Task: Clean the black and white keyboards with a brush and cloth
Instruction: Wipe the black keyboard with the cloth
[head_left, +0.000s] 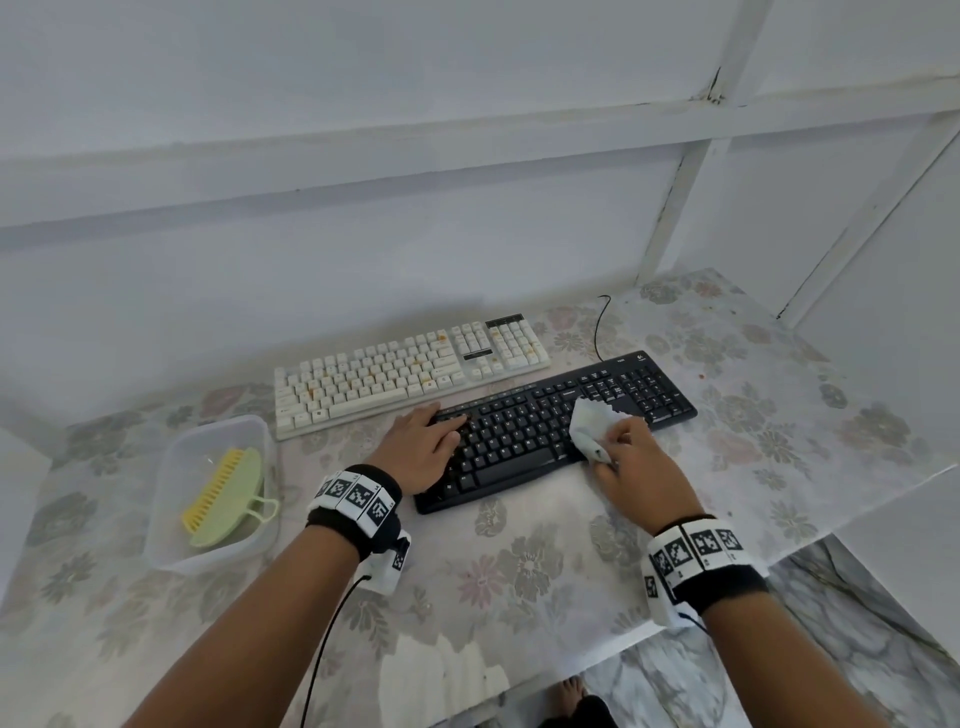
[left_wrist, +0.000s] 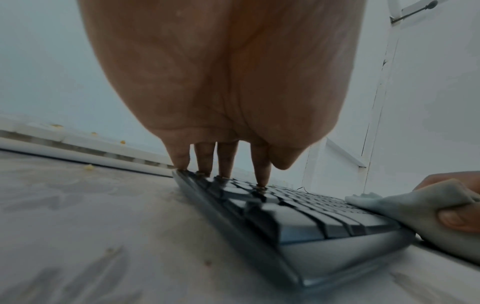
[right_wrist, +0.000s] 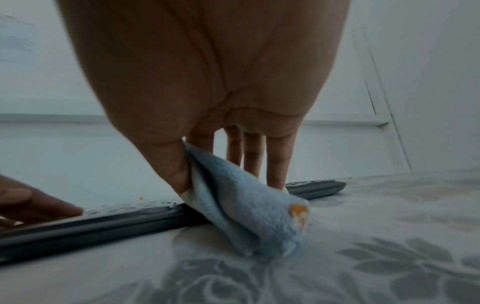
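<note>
The black keyboard (head_left: 558, 428) is laid at a slant on the counter (head_left: 519, 571), which is covered with a flowered sheet. The white keyboard (head_left: 410, 371) is placed just behind it, closer to the wall, and orange-brown spots are seen on several of its keys.

The left hand (head_left: 423, 449) is rested flat on the left part of the black keyboard. Its fingers (left_wrist: 226, 162) are kept nearly straight and slightly spread, and their tips are pressed on the keys of the upper rows; nothing is held in it.

The cloth (head_left: 592, 423), light in colour, is held by the right hand (head_left: 636, 467). It is pinched between the thumb and the other fingers, as is shown in the right wrist view, and it is pressed on the right-centre part of the black keyboard, at the near edge. An orange stain (right_wrist: 298, 211) is seen on the hanging corner of the cloth.

The brush (head_left: 228, 496), green with yellow bristles, is lying in a clear plastic container (head_left: 161, 525) at the left of the counter, well apart from both hands.

A thin black cable (head_left: 600, 327) is seen behind the black keyboard.
</note>
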